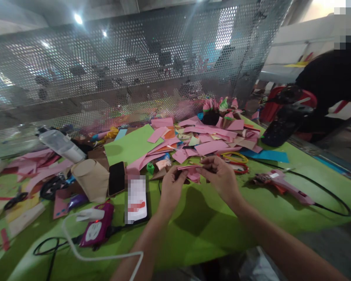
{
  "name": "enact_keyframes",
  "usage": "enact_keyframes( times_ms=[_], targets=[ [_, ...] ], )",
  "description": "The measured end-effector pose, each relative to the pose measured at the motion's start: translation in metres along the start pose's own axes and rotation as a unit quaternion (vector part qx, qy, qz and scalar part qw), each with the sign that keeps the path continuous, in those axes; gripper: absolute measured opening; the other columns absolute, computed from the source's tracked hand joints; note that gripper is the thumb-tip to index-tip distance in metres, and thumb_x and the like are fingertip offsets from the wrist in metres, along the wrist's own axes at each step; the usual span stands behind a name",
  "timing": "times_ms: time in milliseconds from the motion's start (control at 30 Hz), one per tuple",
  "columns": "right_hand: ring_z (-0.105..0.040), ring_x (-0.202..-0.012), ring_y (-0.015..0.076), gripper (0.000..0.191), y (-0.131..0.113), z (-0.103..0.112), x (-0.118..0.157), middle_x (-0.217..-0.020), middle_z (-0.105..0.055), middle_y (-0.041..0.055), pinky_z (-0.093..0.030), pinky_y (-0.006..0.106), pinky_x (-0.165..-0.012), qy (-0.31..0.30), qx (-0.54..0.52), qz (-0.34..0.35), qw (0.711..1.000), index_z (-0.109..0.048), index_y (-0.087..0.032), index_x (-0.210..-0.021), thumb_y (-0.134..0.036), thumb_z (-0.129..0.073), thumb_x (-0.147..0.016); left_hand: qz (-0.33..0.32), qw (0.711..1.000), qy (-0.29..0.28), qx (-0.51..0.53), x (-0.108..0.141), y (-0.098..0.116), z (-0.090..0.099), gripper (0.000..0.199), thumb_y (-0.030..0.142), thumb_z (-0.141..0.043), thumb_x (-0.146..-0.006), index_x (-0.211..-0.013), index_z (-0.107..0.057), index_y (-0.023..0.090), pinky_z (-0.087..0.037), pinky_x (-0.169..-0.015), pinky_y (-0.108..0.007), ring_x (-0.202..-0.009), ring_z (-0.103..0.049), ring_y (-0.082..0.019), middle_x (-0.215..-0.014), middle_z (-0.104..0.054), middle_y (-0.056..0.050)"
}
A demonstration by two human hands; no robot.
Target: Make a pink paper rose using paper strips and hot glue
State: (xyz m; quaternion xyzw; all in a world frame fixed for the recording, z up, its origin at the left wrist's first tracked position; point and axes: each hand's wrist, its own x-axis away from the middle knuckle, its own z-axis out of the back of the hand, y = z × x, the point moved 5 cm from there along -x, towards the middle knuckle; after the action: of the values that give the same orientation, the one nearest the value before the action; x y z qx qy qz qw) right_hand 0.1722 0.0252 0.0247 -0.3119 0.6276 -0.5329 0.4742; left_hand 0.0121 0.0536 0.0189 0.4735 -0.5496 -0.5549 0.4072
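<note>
Between my two hands, above the green table (219, 238), is a folded piece of pink paper (193, 175). My left hand (175, 183) pinches its left end, thumb toward me. At the right end, my right hand (219, 175) has thumb and fingers closed on the same paper. Just beyond the hands lies a heap of pink paper scraps (213, 146). Yellow and red-handled scissors or loops (235, 158) rest beside my right hand. Farther right, a pink glue gun (283, 185) lies with its black cord curving around it.
To the left are a lit phone (137, 199), a dark phone (117, 178), a purple power strip (96, 228) and a clear bottle (61, 144). Small paper cones (224, 105) stand at the back before a perforated metal screen (119, 78). A person in black (333, 74) is at right.
</note>
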Motion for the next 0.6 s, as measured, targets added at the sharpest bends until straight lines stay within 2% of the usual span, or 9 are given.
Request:
enact_keyframes(
  times_ms=[167, 333, 533, 600],
  targets=[
    [-0.051, -0.050, 0.0129, 0.043, 0.0021, -0.0022, -0.0002, -0.061, -0.062, -0.0003, -0.037, 0.024, -0.044, -0.022, -0.011, -0.016, 1.000, -0.068, -0.018, -0.086, -0.054, -0.080, -0.065, -0.001, 1.000, 0.001, 0.003, -0.0002, -0.0003, 0.0004, 0.023, 0.038, -0.071, -0.077, -0.087, -0.070, 0.017, -0.047, -0.064, -0.025, -0.065, -0.056, -0.013, -0.077, -0.067, -0.002],
    [-0.051, -0.055, 0.0142, 0.038, 0.0057, -0.0006, -0.0022, -0.062, -0.062, 0.0008, -0.039, 0.026, -0.048, -0.042, 0.003, -0.015, 0.999, -0.073, -0.018, -0.083, -0.052, -0.079, -0.067, 0.005, 1.000, 0.004, 0.003, -0.0004, -0.0024, 0.0010, 0.022, 0.037, -0.070, -0.078, -0.087, -0.070, 0.017, -0.047, -0.064, -0.025, -0.066, -0.057, -0.014, -0.079, -0.069, -0.003],
    [-0.060, -0.072, 0.0196, 0.032, 0.0008, 0.0009, -0.0030, -0.080, -0.069, 0.0053, -0.047, 0.031, -0.064, -0.056, 0.041, 0.020, 0.997, -0.075, -0.021, -0.084, -0.050, -0.077, -0.071, 0.018, 0.999, -0.002, 0.027, -0.0004, -0.0025, -0.0007, 0.022, 0.036, -0.073, -0.074, -0.082, -0.069, 0.016, -0.047, -0.064, -0.025, -0.065, -0.057, -0.013, -0.075, -0.069, -0.002],
    [-0.061, -0.073, 0.0200, 0.032, -0.0006, -0.0005, -0.0027, -0.081, -0.070, 0.0052, -0.048, 0.032, -0.066, -0.065, 0.034, 0.017, 0.997, -0.075, -0.021, -0.084, -0.050, -0.078, -0.071, 0.024, 0.999, -0.013, 0.035, 0.0000, -0.0019, -0.0023, 0.023, 0.038, -0.074, -0.073, -0.080, -0.068, 0.016, -0.047, -0.062, -0.024, -0.063, -0.056, -0.013, -0.072, -0.067, -0.001]
  ],
)
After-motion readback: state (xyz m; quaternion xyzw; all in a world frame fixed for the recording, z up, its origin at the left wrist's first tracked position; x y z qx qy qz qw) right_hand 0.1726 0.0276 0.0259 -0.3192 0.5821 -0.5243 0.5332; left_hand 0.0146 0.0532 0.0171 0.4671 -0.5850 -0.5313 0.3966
